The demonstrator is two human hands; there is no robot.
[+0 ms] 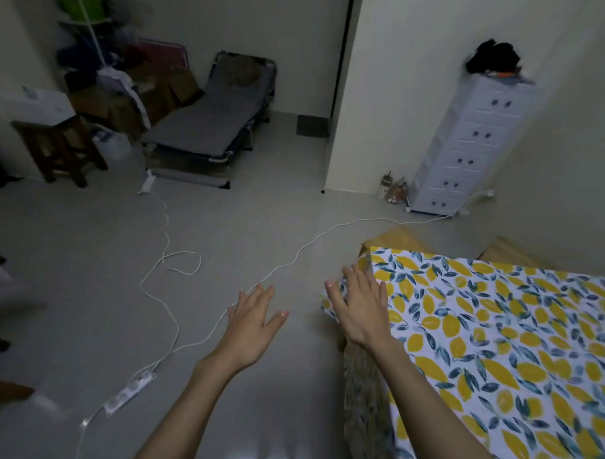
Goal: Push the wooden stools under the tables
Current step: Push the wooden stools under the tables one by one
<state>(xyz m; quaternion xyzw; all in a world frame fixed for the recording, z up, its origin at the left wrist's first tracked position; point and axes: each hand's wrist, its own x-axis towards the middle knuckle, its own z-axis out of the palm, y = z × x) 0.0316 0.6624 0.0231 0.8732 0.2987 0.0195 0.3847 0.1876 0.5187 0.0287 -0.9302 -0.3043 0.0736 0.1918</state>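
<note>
A table (516,340) under a lemon-print cloth fills the right foreground. Just beyond its far edge show two light wooden stool tops, one (397,237) at the corner and another (506,252) further right; their legs are hidden by the table. A dark wooden stool (62,148) with a white box on top stands against the left wall. My right hand (358,305) hovers with spread fingers over the table's near-left corner. My left hand (255,325) is held out open above the bare floor, left of the table. Neither hand holds anything.
A white cable (176,280) loops across the floor to a power strip (129,393) near my left arm. A folding cot (208,126) and piled boxes sit at the back left. A white drawer tower (465,149) stands by the right wall.
</note>
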